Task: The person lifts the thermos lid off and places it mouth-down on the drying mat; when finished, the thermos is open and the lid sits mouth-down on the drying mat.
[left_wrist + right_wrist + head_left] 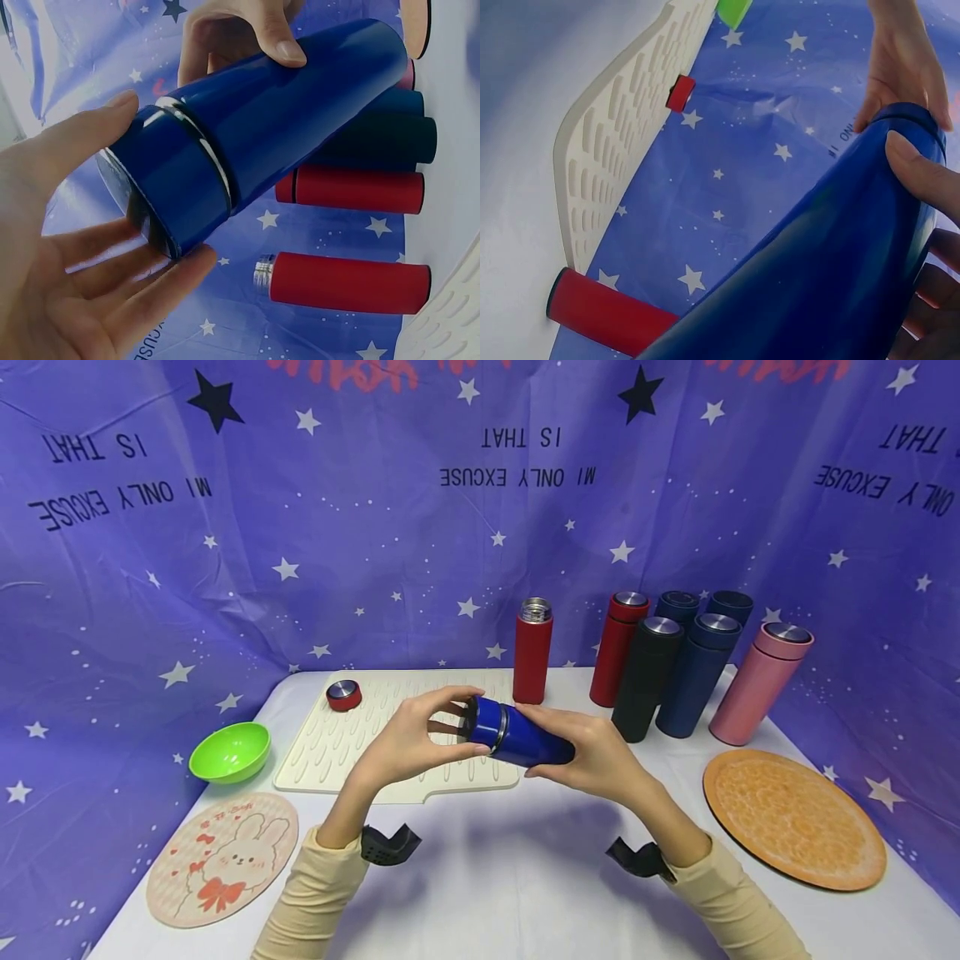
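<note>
A blue thermos bottle (531,740) is held in the air, tilted, above the front of the mat. My right hand (596,750) grips its body, thumb on the near side. My left hand (405,737) holds the blue lid (161,169) between thumb and fingers. The lid sits on the bottle, with a silver ring (201,142) at the joint. Behind them an open red thermos bottle (532,658) stands upright, its steel neck bare. A red lid (344,695) with a silver top lies on the white drying mat (315,760).
Closed bottles stand at the back right: red (611,660), black (645,681), several navy (693,685) and pink (757,689). An orange round mat (795,818) lies at right. A green bowl (229,753) and a rabbit-print mat (225,860) are at left.
</note>
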{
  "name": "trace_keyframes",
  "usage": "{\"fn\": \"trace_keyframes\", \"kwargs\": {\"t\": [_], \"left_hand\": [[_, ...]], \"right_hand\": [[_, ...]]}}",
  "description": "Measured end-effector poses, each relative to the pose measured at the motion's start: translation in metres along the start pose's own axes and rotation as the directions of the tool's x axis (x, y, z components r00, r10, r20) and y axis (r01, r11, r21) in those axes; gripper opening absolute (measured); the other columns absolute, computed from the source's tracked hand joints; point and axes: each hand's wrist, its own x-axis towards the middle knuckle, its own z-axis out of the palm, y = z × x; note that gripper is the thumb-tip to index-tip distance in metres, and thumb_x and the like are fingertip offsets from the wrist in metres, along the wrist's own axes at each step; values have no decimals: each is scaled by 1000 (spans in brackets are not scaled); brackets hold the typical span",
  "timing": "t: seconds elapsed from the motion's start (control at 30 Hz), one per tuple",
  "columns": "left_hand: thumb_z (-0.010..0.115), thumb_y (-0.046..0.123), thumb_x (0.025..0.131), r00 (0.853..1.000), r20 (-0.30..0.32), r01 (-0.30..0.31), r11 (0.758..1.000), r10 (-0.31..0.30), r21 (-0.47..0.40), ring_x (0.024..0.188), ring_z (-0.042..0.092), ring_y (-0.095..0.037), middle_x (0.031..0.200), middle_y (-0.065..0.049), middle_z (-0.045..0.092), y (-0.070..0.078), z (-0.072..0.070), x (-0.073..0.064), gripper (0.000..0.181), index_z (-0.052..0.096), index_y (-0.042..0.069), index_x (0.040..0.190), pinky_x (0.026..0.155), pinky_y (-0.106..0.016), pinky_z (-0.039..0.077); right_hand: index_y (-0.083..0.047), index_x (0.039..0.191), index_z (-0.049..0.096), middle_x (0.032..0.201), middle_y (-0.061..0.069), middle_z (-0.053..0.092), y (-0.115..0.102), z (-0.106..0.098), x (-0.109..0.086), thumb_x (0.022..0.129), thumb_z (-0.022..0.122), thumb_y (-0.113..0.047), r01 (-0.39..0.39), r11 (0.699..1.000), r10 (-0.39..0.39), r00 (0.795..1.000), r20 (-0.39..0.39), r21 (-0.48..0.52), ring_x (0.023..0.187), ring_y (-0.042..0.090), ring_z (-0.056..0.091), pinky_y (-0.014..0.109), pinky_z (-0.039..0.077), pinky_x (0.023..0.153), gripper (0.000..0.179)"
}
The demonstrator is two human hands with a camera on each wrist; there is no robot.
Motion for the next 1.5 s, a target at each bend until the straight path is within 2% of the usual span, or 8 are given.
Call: {"fn": "trace_keyframes", "kwargs": {"t": [0.1,0.23,0.33,0.6,0.9,1.13,1.2,1.5], "left_hand": [[85,21,74,997,31,-72,997,72,-3,117,55,-18,134,0,55,-2,0,0,72,52,13,137,88,-30,54],[85,5,72,981,65,-183,983,185,-31,127,47,-20,137,-4,52,-4,-1,1,75,50,7,137,93,-36,52],[84,1,71,975,60,-211,977,213,-42,127,47,-21,136,-6,53,-4,-2,2,73,51,6,136,92,-38,52],[85,18,75,996,-8,-85,996,84,-25,112,58,-19,132,-5,57,-5,-4,1,69,53,10,136,84,-29,56],[85,18,74,997,-80,-15,999,11,-52,110,59,-16,127,1,60,-5,-8,-1,66,56,18,134,86,-30,55],[81,0,74,992,-113,48,998,-53,-46,113,57,-31,129,-17,57,25,-21,-4,63,54,-3,132,92,-41,52],[81,0,74,989,-134,62,997,-67,-37,114,56,-32,130,-18,56,17,-23,-4,63,54,-4,131,93,-41,52],[86,16,73,973,-181,156,986,-144,57,115,56,-28,127,-10,57,-56,-32,1,66,58,6,131,90,-36,53]], "right_hand": [[-14,137,55,125,7,64,0,-1,0,64,92,-23,-13,1000,13,1000,19,6,108,26,64,45,54,88,82],[-17,139,55,125,6,64,4,-3,-1,65,91,-24,-71,993,65,996,66,93,108,25,63,44,54,88,82],[-17,139,54,125,5,64,7,-3,-1,66,91,-27,-104,985,93,992,82,141,107,25,63,46,54,88,82],[-17,140,53,124,7,64,6,0,0,68,90,-26,-113,985,103,992,73,133,106,27,64,46,55,87,82],[-13,140,52,123,10,64,9,2,1,67,90,-24,-145,984,139,989,55,107,105,30,64,48,54,86,83],[-16,142,51,126,9,63,17,8,0,67,90,-25,-164,979,169,985,-30,124,107,30,64,46,55,85,85],[-16,141,51,127,9,62,18,9,1,67,90,-24,-170,974,181,982,-59,152,108,30,64,45,55,84,85],[-15,141,50,132,8,58,29,18,6,69,89,-24,-220,943,256,959,-122,251,117,27,59,42,51,92,83]]}}
